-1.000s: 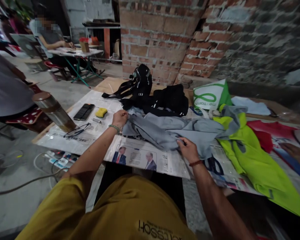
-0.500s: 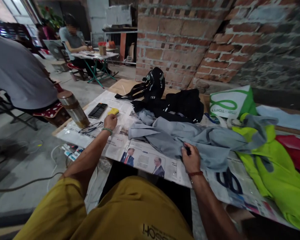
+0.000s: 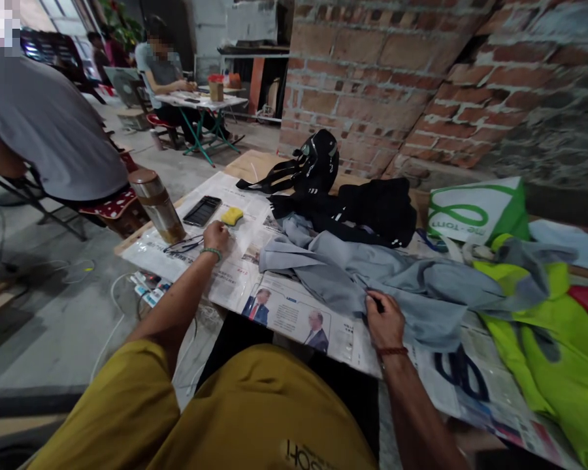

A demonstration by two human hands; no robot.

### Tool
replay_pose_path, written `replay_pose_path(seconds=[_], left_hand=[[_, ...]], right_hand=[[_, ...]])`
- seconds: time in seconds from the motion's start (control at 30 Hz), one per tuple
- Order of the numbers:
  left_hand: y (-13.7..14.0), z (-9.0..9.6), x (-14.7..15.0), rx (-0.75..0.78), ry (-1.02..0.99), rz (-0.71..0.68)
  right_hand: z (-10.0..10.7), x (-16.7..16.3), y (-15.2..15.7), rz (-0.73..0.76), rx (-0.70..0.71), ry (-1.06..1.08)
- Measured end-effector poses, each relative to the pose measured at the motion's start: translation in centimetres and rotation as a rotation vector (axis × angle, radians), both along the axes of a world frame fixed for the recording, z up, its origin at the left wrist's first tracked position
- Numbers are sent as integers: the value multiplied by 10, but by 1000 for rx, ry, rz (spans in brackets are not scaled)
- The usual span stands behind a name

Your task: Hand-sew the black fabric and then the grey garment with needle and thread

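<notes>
My left hand (image 3: 217, 239) rests closed on the newspaper-covered table, its fingers curled under so that anything inside is hidden. Just beyond it lies a yellow sponge (image 3: 232, 217), apart from the knuckles. A phone (image 3: 202, 211) and a pair of dark-framed glasses (image 3: 186, 245) are to the left of that hand. Spread across the middle is a crumpled grey garment (image 3: 333, 264). My right hand (image 3: 385, 318) is closed at its near edge, thumb and forefinger pinching the cloth. Dark blue loops (image 3: 460, 372) lie to the right of my right wrist.
A steel flask (image 3: 157, 205) stands at the table's left edge. Black straps and fabric (image 3: 372, 209) are piled behind the garment. On the right are a green-and-white bag (image 3: 477, 212) and a neon yellow garment (image 3: 553, 352). A person in grey (image 3: 53, 124) sits at left.
The view has turned slightly left, shifting the table rightward in the picture. My left hand has drawn back a little from the sponge. My right hand stays at the grey garment's edge.
</notes>
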State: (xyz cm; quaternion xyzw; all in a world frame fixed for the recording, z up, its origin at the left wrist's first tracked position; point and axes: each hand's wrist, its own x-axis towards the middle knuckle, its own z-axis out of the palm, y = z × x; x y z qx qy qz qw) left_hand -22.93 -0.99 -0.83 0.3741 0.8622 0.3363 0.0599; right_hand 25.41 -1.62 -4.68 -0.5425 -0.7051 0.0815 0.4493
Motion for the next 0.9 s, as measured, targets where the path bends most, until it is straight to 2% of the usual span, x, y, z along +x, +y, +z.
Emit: replay_pose_path(seconds=[0.2, 0.53, 0.7, 0.9], left_hand=[[22, 10, -18, 87, -129, 89], [42, 10, -27, 13, -147, 33], [45, 13, -24, -28, -27, -7], [38, 21, -10, -78, 256, -74]], right_hand=[[-1, 0, 1, -4, 3, 3], [0, 2, 1, 12, -56, -18], [1, 2, 1, 9, -59, -34], [3, 1, 1, 33, -54, -34]])
